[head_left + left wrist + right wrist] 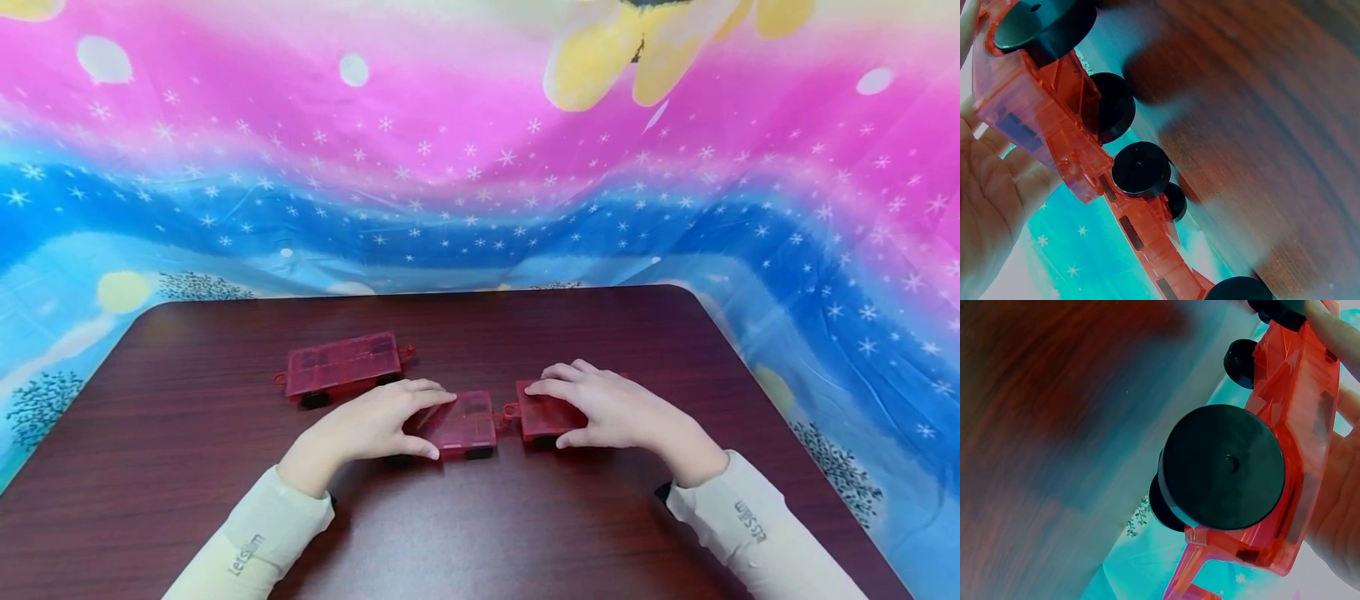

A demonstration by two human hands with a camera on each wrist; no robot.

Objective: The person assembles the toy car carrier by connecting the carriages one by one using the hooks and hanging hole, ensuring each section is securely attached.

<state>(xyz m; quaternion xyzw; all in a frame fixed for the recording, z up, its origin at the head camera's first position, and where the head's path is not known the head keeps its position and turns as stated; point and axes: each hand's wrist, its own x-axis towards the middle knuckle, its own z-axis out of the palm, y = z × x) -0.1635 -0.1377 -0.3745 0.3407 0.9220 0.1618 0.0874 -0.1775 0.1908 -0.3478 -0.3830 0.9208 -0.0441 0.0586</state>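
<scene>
My left hand [371, 421] grips a translucent red toy wagon [471, 419] with black wheels by its long sides, thumb at the near side. To its right, my right hand [618, 408] holds a second red toy wagon [531, 410] in the same way, fingers over the top and thumb at the near edge. Their facing ends are close together, with the loop of the right wagon at the hook of the left one. The right wrist view shows big black wheels [1222, 465] under the held wagon. In the left wrist view, my left palm [988, 200] is beside its wagon.
A third red toy wagon [345, 364] stands behind my left hand, slightly angled, with a coupler at each end. The dark wooden table [480, 533] has rounded far corners. A pink and blue snowflake-patterned cloth [465, 192] hangs around its back and sides.
</scene>
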